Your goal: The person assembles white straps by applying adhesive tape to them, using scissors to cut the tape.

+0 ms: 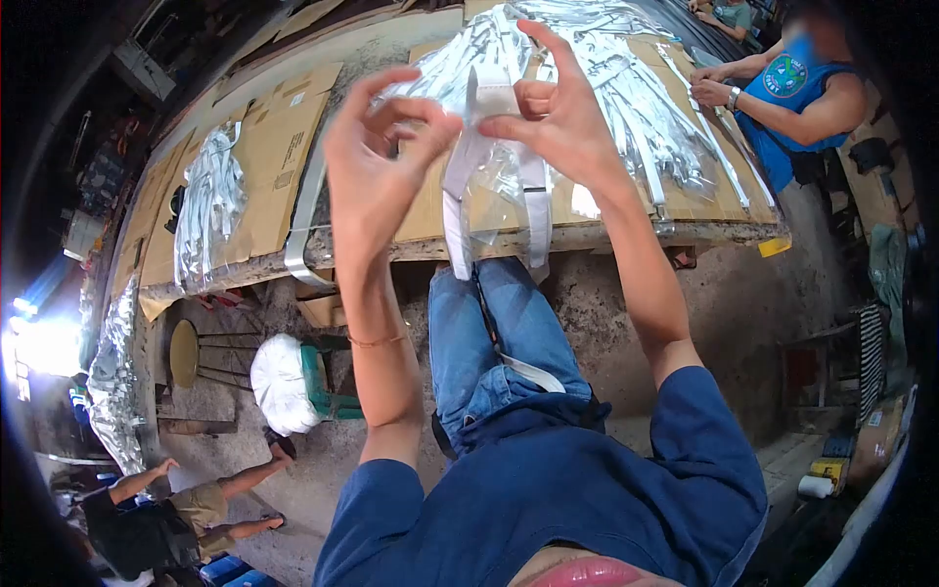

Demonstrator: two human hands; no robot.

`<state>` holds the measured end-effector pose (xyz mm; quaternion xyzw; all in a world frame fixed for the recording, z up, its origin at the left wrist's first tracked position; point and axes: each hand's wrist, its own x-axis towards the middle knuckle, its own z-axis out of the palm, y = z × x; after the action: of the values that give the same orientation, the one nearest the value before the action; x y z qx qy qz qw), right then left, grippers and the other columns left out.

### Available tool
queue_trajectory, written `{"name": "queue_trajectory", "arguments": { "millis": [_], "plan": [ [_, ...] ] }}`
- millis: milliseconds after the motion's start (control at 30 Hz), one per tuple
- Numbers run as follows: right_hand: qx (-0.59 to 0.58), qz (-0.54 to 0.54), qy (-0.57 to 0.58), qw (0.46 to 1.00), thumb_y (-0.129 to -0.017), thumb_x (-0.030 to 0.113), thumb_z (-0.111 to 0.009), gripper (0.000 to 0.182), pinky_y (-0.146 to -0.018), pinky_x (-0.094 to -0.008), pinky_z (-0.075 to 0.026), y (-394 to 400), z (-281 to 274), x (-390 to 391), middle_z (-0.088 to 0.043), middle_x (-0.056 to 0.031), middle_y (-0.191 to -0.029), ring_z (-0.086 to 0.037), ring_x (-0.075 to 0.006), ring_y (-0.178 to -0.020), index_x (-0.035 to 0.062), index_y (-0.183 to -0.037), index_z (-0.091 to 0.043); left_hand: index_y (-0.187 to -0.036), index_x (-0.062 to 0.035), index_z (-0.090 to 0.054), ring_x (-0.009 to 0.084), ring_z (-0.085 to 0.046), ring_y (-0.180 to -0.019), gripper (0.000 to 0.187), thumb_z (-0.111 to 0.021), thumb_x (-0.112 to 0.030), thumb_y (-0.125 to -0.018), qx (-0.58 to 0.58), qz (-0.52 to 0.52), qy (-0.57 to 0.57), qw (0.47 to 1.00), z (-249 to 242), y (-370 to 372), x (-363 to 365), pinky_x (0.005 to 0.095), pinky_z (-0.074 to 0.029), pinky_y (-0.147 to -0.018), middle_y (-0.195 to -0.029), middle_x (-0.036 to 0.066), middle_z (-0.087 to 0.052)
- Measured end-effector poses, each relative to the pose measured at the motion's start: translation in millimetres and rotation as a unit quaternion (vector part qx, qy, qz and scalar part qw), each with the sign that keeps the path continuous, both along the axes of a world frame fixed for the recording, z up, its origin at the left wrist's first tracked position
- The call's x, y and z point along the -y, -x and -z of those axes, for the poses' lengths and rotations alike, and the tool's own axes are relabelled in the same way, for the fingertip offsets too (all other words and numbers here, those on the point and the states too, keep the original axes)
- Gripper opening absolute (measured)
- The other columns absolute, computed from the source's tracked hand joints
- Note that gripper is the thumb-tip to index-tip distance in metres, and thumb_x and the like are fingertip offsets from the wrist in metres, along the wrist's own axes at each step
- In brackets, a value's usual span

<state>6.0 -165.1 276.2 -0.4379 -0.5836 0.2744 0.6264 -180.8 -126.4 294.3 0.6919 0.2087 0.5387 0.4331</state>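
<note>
A pale white strap point(471, 161) hangs folded in front of me, its two legs spread like an upside-down V. Dark narrow bands cross both legs partway down. My right hand point(556, 117) pinches the upper part of the strap between thumb and fingers, index finger raised. On the other side, my left hand point(383, 161) has its thumb and a fingertip pressed together at the strap's left edge, other fingers curled or lifted. The exact contact there is partly hidden. Behind the hands, silvery straps point(641, 117) lie heaped on the table, some under clear plastic.
Cardboard sheets point(279, 147) cover the table. Another strap bundle point(210, 196) lies at its left. A co-worker in a blue top point(797, 88) handles straps at the right edge. A white sack point(286, 383) rests by a green stool point(318, 377); another person point(186, 509) is lower left.
</note>
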Motion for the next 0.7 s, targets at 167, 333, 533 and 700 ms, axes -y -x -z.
{"name": "queue_trajectory", "arguments": {
  "millis": [167, 333, 533, 700],
  "plan": [
    [0.026, 0.007, -0.014, 1.0, -0.071, 0.007, -0.085, 0.092, -0.069, -0.0259, -0.049, -5.8, 14.4, -14.9, -0.07, -0.0094, -0.081, -0.062, -0.0119, -0.073, 0.0043, -0.143, -0.028, -0.12, -0.0005, -0.056, 0.0106, -0.063, -0.085, 0.05, -0.078, -0.002, -0.075, -0.03, -0.028, 0.008, 0.999, 35.8, -8.3, -7.5, 0.0254, -0.047, -0.079, -0.085, 0.003, -0.065],
    [-0.011, -0.047, 0.022, 0.999, -0.071, 0.006, -0.086, 0.086, -0.073, -0.0247, -0.051, -4.7, 10.9, -8.7, -0.072, -0.0115, -0.09, -0.066, -0.0129, -0.082, 0.0064, -0.142, -0.038, -0.126, 0.0036, -0.049, 0.0153, -0.066, -0.085, 0.061, -0.079, 0.004, -0.073, 0.053, 0.077, 0.089, 0.992, 33.4, -7.9, -30.6, 0.0275, -0.054, -0.077, -0.085, 0.004, -0.063],
    [0.054, -0.028, 0.028, 0.998, -0.071, 0.007, -0.087, 0.079, -0.063, -0.0199, -0.044, -10.1, 6.1, -3.0, -0.067, -0.0038, -0.074, -0.061, -0.0068, -0.07, 0.0048, -0.138, -0.045, -0.128, 0.0037, -0.047, 0.0161, -0.064, -0.086, 0.062, -0.077, 0.008, -0.073, 0.055, 0.062, 0.073, 0.994, 31.3, -13.5, -18.3, 0.0293, -0.053, -0.081, -0.084, 0.004, -0.062],
    [0.035, -0.008, 0.007, 0.999, -0.069, 0.01, -0.088, 0.078, -0.061, -0.0206, -0.045, -11.0, 11.3, -8.5, -0.068, -0.0039, -0.074, -0.061, -0.0068, -0.068, 0.0049, -0.134, -0.047, -0.127, 0.0012, -0.049, 0.0234, -0.066, -0.092, 0.057, -0.072, 0.012, -0.076, 0.203, 0.076, 0.068, 0.974, 44.4, -14.7, -12.0, 0.0316, -0.054, -0.083, -0.088, 0.006, -0.064]
  ]
}}
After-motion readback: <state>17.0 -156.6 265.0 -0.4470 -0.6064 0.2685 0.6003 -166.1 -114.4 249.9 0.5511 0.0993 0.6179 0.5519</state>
